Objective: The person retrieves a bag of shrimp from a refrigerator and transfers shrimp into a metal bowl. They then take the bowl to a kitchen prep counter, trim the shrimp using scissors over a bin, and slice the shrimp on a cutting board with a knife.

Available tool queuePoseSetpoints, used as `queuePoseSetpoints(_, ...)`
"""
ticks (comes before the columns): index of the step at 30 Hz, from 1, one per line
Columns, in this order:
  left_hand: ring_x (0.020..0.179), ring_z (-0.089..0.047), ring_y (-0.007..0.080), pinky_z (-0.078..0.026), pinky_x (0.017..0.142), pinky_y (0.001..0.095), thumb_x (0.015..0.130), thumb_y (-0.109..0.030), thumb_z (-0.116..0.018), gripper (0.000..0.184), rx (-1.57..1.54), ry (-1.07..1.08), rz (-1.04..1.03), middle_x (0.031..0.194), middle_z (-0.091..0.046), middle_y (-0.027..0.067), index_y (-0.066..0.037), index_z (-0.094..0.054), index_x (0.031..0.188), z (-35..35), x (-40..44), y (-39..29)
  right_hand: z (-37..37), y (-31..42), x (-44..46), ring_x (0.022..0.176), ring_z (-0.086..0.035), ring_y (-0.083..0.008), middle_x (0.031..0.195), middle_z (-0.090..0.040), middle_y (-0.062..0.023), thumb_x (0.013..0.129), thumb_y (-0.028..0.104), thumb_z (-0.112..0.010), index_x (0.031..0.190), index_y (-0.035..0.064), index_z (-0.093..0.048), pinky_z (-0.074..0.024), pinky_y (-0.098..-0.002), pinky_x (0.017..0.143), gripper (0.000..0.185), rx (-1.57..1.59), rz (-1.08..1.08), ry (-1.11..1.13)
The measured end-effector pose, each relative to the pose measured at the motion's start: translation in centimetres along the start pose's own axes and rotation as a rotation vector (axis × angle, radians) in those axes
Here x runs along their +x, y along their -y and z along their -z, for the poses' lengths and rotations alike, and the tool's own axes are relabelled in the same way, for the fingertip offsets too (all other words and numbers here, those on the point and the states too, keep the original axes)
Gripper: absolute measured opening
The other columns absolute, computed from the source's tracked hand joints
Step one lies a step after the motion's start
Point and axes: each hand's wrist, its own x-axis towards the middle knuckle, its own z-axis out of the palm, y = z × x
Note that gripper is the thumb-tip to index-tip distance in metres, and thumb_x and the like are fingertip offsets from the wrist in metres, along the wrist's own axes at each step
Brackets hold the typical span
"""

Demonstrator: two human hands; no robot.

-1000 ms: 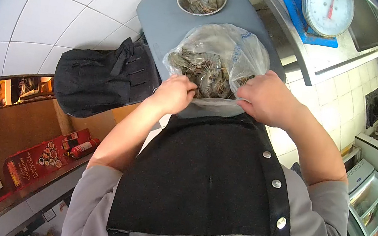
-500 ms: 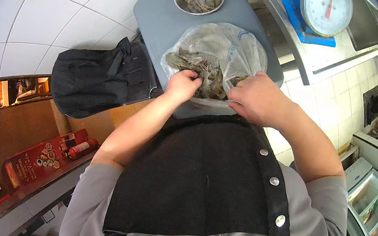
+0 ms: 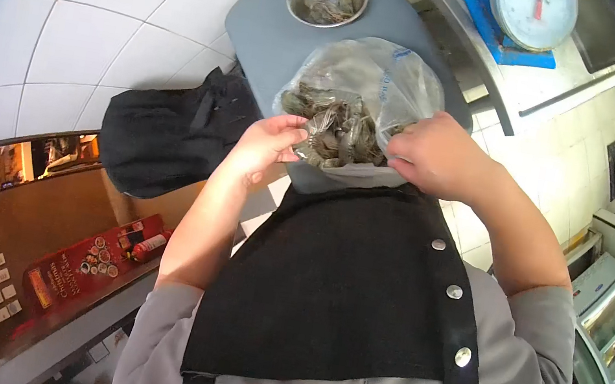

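Note:
A clear plastic bag [image 3: 410,88] lies open on the grey table [image 3: 259,34], with several raw shrimp [image 3: 348,131] showing in its mouth. My left hand [image 3: 271,143] is at the bag's left side, thumb and fingers pinched on a shrimp [image 3: 313,139] at the edge of the pile. On the right, my right hand [image 3: 436,156] is closed on the rim of the bag, its fingertips beside the shrimp. Beyond the bag stands a steel bowl [image 3: 292,1] with more shrimp inside.
A dial scale [image 3: 534,19] with a blue base stands on the counter at the upper right. A black cloth-covered object [image 3: 165,135] is left of the table. A black apron [image 3: 332,291] covers my front. A red poster [image 3: 94,263] is at lower left.
My left hand has moved from over the shrimp to the left edge of the bag, now with a shrimp in its fingers. My right hand stays on the bag. The view has shifted slightly.

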Motion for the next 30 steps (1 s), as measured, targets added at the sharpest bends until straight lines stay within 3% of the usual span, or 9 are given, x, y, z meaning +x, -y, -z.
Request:
queuePoseSetpoints(7, 0.090, -0.066, 0.0161, -0.055, 0.080, 0.0308, 0.094, -0.007, -0.059, 0.039, -0.299, 0.107, -0.126, 0.113, -0.066, 0.0092, 0.004, -0.055, 0.131, 2.1, -3.3, -3.3, -0.3, -0.7, 0.6, 0.078, -0.066, -0.0365, 0.076, -0.066, -0.0140, 0.086, 0.024, -0.064, 0.079, 0.0073, -0.062, -0.0506, -0.0494, 0.072, 0.018, 0.025, 0.036, -0.001)
queuePoseSetpoints(10, 0.092, -0.068, 0.0230, -0.057, 0.082, 0.0341, 0.096, -0.008, -0.054, 0.037, -0.419, 0.149, -0.202, 0.113, -0.066, 0.0143, 0.005, -0.054, 0.130, 1.4, -4.0, -4.8, -0.3, -0.6, 0.8, 0.078, -0.067, -0.0366, 0.077, -0.067, -0.0142, 0.086, 0.025, -0.065, 0.079, 0.0077, -0.063, -0.0513, -0.0497, 0.072, 0.018, 0.005, 0.021, 0.041)
queuePoseSetpoints(15, 0.090, -0.068, 0.0244, -0.056, 0.078, 0.0344, 0.096, -0.013, -0.062, 0.050, -0.414, 0.194, -0.430, 0.112, -0.066, 0.0184, 0.006, -0.047, 0.140, 1.6, -5.1, -8.8, -0.4, -0.7, 0.7, 0.076, -0.068, -0.0371, 0.075, -0.067, -0.0143, 0.087, 0.028, -0.063, 0.079, 0.0084, -0.063, -0.0509, -0.0508, 0.070, 0.021, -0.004, 0.043, 0.043)
queuePoseSetpoints(21, 0.091, -0.070, 0.0180, -0.054, 0.079, 0.0326, 0.102, -0.012, -0.054, 0.040, -0.340, -0.044, -0.625, 0.114, -0.069, 0.0095, 0.001, -0.051, 0.140, 3.7, 1.1, -17.4, 0.0, 0.3, 0.6, 0.078, -0.067, -0.0367, 0.076, -0.067, -0.0124, 0.089, 0.027, -0.060, 0.082, 0.0096, -0.063, -0.0498, -0.0510, 0.072, 0.019, -0.034, -0.029, 0.045)
queuePoseSetpoints(24, 0.096, -0.067, 0.0181, -0.050, 0.083, 0.0362, 0.106, -0.019, -0.049, 0.041, -0.223, -0.169, -0.483, 0.116, -0.068, 0.0091, -0.001, -0.049, 0.142, 3.8, 7.4, -19.0, 0.1, 0.7, 0.5, 0.080, -0.067, -0.0350, 0.078, -0.067, -0.0105, 0.090, 0.027, -0.062, 0.081, 0.0098, -0.062, -0.0488, -0.0491, 0.074, 0.019, -0.020, -0.069, 0.045)
queuePoseSetpoints(27, 0.097, -0.067, 0.0193, -0.050, 0.085, 0.0378, 0.105, -0.026, -0.052, 0.044, -0.212, -0.147, -0.371, 0.116, -0.068, 0.0084, -0.004, -0.049, 0.143, 4.2, 14.1, -18.6, 0.5, 1.4, 0.6, 0.081, -0.067, -0.0339, 0.078, -0.067, -0.0097, 0.090, 0.028, -0.065, 0.083, 0.0103, -0.063, -0.0481, -0.0476, 0.074, 0.019, -0.033, -0.121, 0.045)
queuePoseSetpoints(30, 0.103, -0.069, 0.0226, -0.052, 0.088, 0.0433, 0.098, -0.037, -0.062, 0.049, 0.014, -0.408, -0.348, 0.116, -0.070, 0.0092, -0.006, -0.058, 0.136, 5.4, 15.9, -17.3, 0.3, 1.4, 0.5, 0.083, -0.067, -0.0325, 0.080, -0.068, -0.0091, 0.089, 0.030, -0.067, 0.089, 0.0112, -0.067, -0.0481, -0.0463, 0.078, 0.019, -0.011, -0.155, 0.013)
